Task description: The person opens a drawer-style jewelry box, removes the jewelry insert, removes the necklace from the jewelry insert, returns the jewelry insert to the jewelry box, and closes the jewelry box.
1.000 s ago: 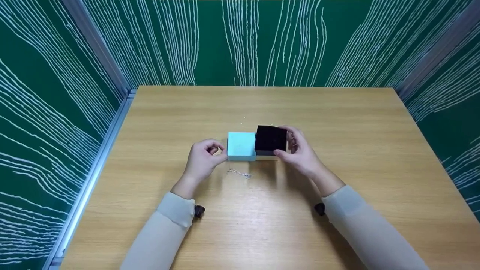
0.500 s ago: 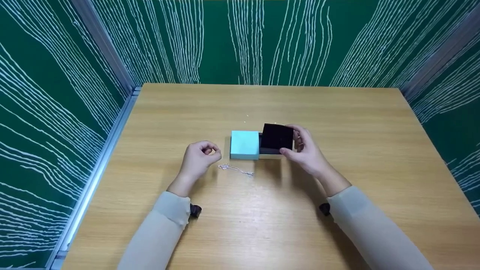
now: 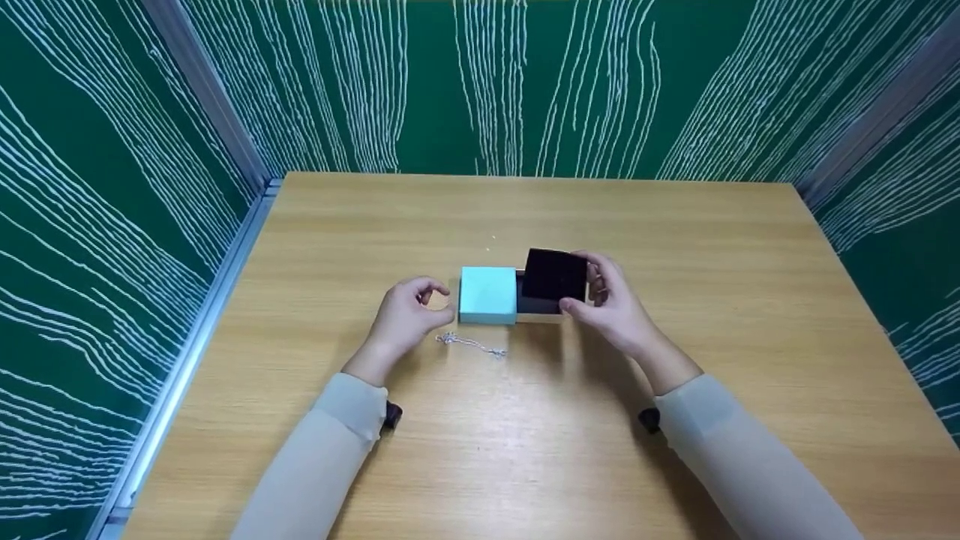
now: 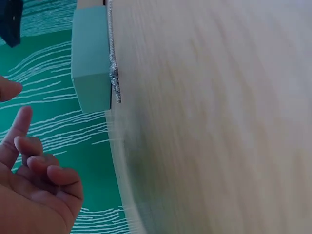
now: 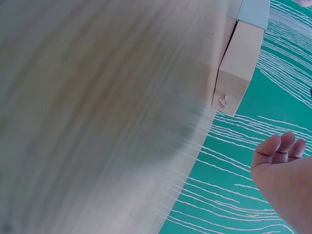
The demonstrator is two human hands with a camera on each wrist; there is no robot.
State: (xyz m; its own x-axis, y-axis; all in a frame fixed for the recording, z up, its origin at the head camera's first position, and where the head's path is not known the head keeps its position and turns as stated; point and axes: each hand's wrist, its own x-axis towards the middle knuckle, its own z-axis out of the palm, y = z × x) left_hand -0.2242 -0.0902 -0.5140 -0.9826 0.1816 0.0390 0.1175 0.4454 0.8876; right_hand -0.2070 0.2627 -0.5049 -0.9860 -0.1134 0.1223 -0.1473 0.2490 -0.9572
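Observation:
A turquoise sliding jewellery box rests on the table, its beige drawer pulled out to the right. My right hand pinches a black square pad by its right side, thumb in front and fingers behind. Tilted, the pad hovers over the drawer and hides part of its dark inside. My left hand is just left of the box, thumb and forefinger apart, holding nothing; its other fingers curl loosely. In front of the box lies a thin silver chain, bunched at its left end.
A small ribbon loop sticks out from the drawer's end. Tiny white specks lie behind the box on the wooden table. Green walls with white lines stand at the back and sides.
The chain's left end, earlier hanging by my left fingers, now lies on the table. My left hand drew back, then returned near the box with fingers parted. The black pad shifted right, uncovering part of the drawer.

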